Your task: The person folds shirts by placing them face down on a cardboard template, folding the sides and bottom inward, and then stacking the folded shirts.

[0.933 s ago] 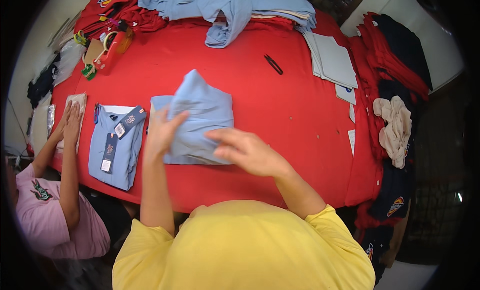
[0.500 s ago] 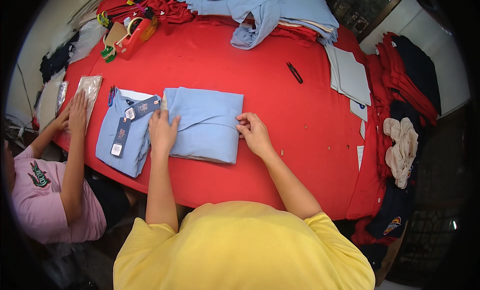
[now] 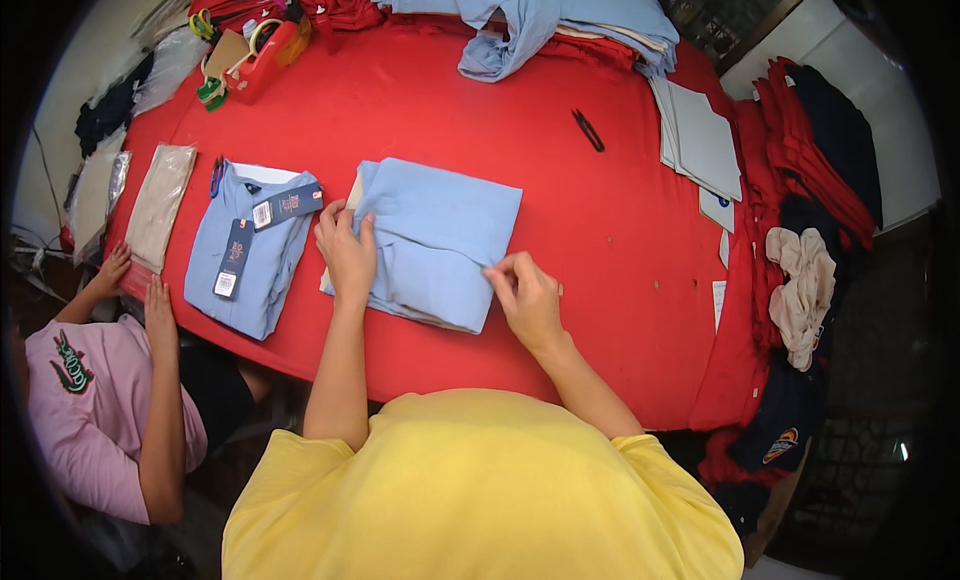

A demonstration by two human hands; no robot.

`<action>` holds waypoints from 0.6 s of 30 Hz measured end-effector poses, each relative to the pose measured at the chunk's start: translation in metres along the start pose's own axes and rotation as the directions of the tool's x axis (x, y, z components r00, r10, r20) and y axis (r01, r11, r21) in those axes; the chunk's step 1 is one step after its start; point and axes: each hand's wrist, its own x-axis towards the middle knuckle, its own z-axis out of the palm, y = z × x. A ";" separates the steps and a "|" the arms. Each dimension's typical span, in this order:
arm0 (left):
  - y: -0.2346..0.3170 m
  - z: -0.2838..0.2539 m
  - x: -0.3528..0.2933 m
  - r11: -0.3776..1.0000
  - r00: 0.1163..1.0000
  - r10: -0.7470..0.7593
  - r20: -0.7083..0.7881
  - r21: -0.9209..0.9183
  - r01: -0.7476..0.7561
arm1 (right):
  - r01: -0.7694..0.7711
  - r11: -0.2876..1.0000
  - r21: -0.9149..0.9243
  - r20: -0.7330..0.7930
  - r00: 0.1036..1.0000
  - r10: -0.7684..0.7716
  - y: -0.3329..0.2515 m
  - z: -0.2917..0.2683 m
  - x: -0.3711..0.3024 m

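A folded light-blue garment (image 3: 440,245) lies on the red-covered table in front of me, turned slightly askew. At its left edge, my left hand (image 3: 347,252) grips the cloth, with the thumb over the top. My right hand (image 3: 528,300) pinches the lower right edge between thumb and fingertips. Just left of it rests a folded light-blue shirt (image 3: 262,280) with two dark tags, a lower tag (image 3: 235,258) and an upper tag (image 3: 288,208). A white insert shows at its collar.
On the left, a co-worker's hands (image 3: 160,315) are beside a bagged beige garment (image 3: 162,205). Black thread snips (image 3: 588,130) and a red tape dispenser (image 3: 262,68) lie farther off. Blue garments (image 3: 610,15) are piled at the back, white sheets (image 3: 697,140) at right.
The garment between my hands has shifted right, away from the tagged shirt, and rotated clockwise. Both my hands moved with it. The co-worker's hands slid down off the bagged garment.
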 end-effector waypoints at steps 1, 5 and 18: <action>-0.001 0.001 0.000 1.000 1.000 -0.012 -0.009 -0.010 0.012 | -0.142 0.987 0.074 0.169 0.977 0.128 -0.007 -0.008 -0.011; -0.003 -0.008 0.001 0.985 0.993 -0.080 0.085 -0.145 0.091 | -0.489 0.867 0.100 0.383 0.823 0.420 -0.007 -0.023 -0.039; 0.090 -0.034 -0.065 0.956 0.783 0.182 0.594 -0.293 0.000 | -0.086 0.873 -0.480 0.199 0.959 0.204 0.039 -0.088 0.069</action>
